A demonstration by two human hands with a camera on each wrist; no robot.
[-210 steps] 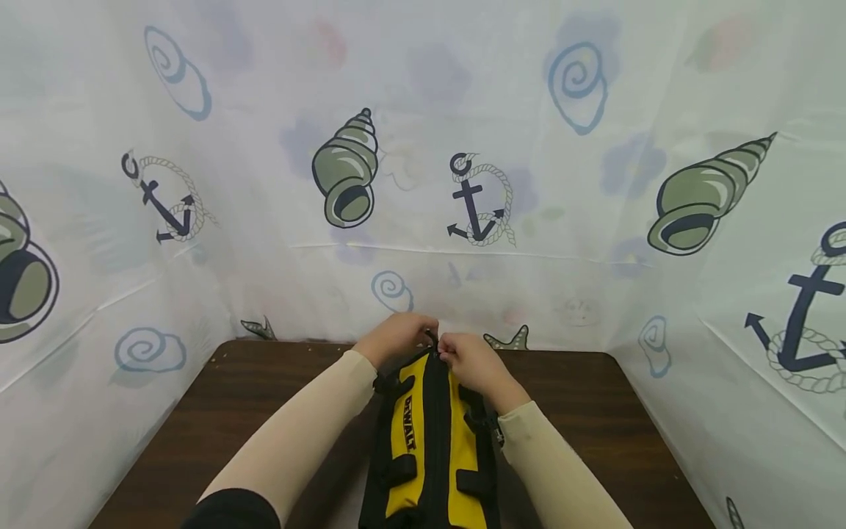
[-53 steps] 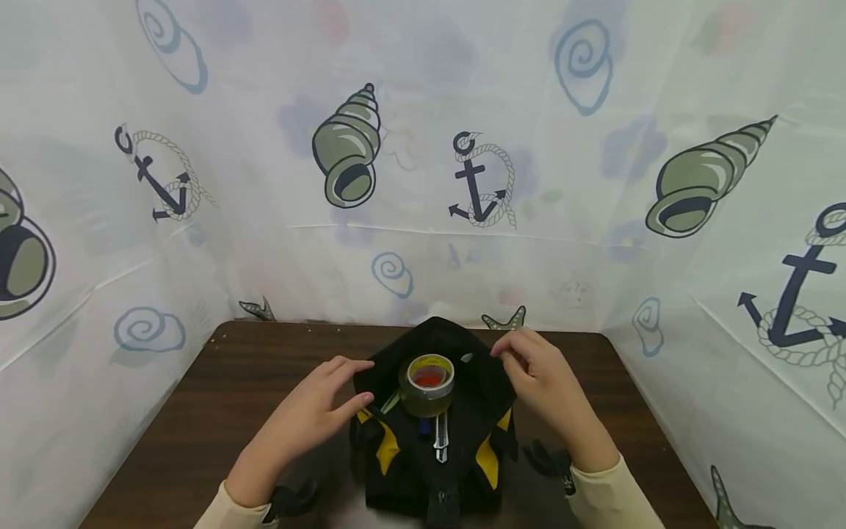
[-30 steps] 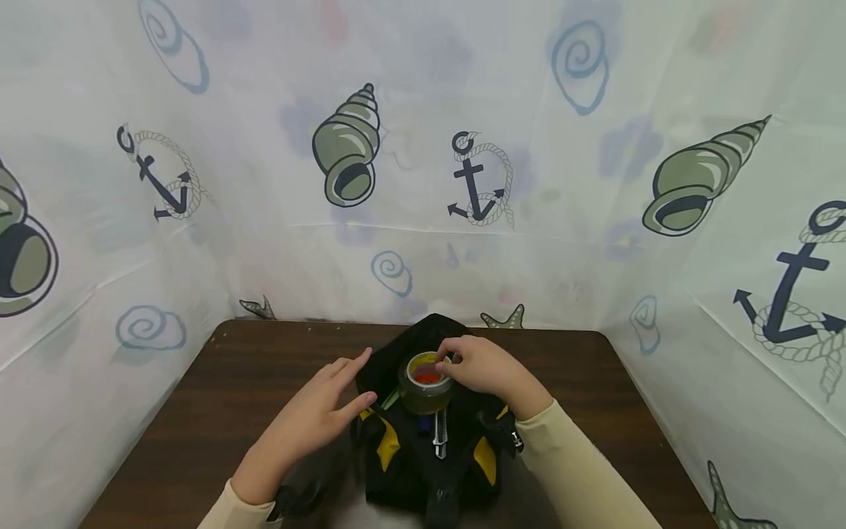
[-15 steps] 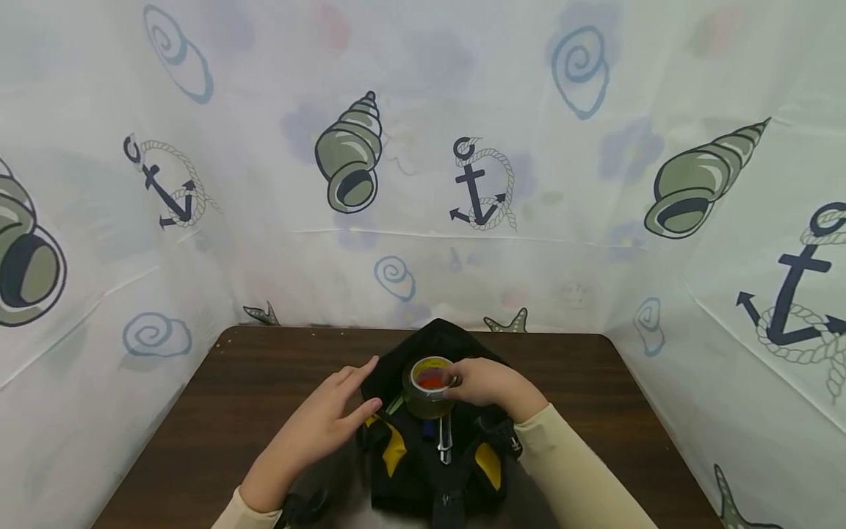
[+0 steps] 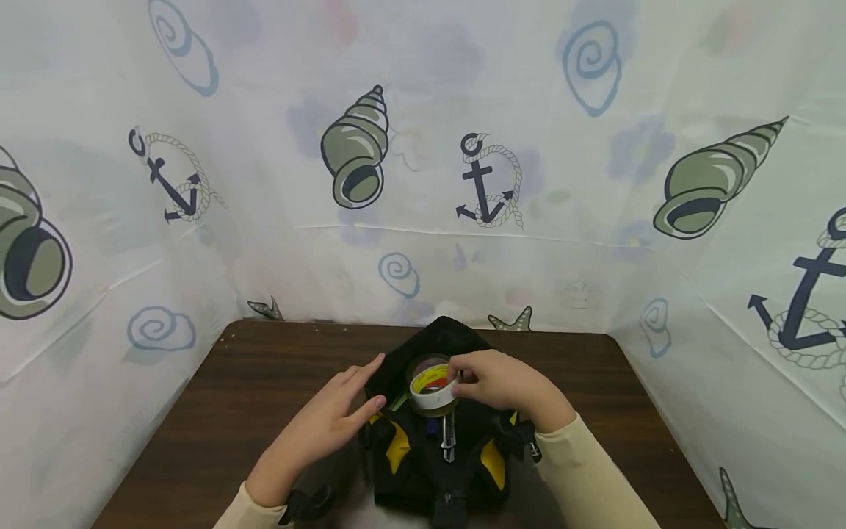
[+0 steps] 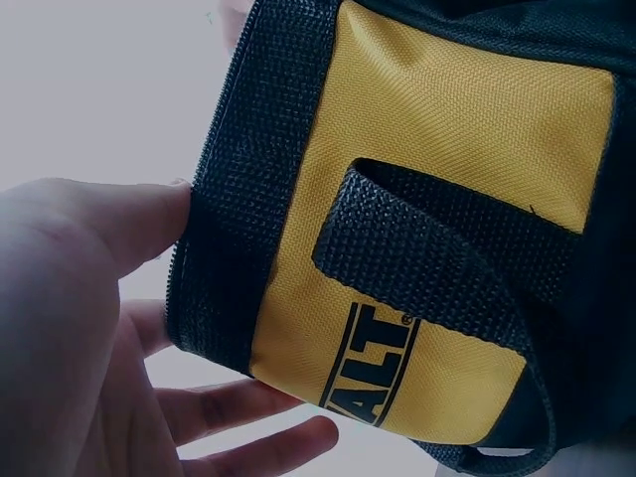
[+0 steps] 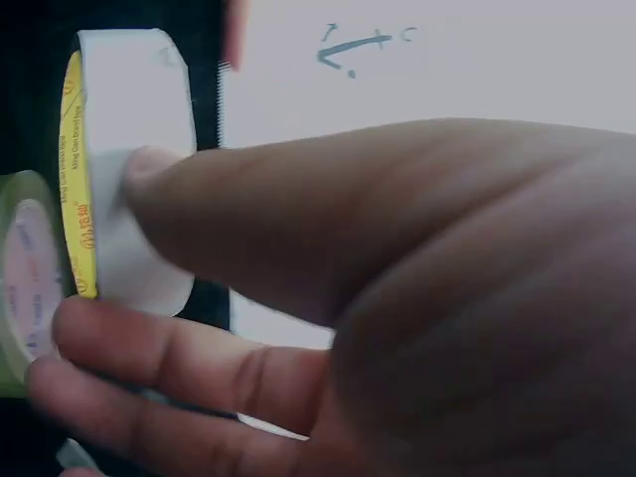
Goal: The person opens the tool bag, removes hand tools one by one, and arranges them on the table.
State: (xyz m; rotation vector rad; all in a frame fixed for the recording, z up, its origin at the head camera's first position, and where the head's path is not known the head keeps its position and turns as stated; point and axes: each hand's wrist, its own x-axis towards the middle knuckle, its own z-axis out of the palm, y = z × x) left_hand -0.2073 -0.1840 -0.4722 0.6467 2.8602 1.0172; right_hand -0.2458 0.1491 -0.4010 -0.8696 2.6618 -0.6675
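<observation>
The black and yellow tool bag stands open on the table. At its mouth my right hand pinches a roll of white tape with a yellow inner label. In the right wrist view, my thumb lies on the tape roll's white outer face. A wider roll of clear tape sits just behind it, mostly covered in the head view. My left hand is at the bag's left rim with fingers extended. In the left wrist view, my thumb touches the zipper edge.
Inside the bag, a utility knife, a blue item and a green item show below the tape. The brown table spreads to both sides. A patterned white curtain encloses the back and sides.
The bag, zipped earlier, now gapes open. My right hand moved from the right rim to the tape rolls and has lifted the white roll, tilting it. My left hand stays at the left rim.
</observation>
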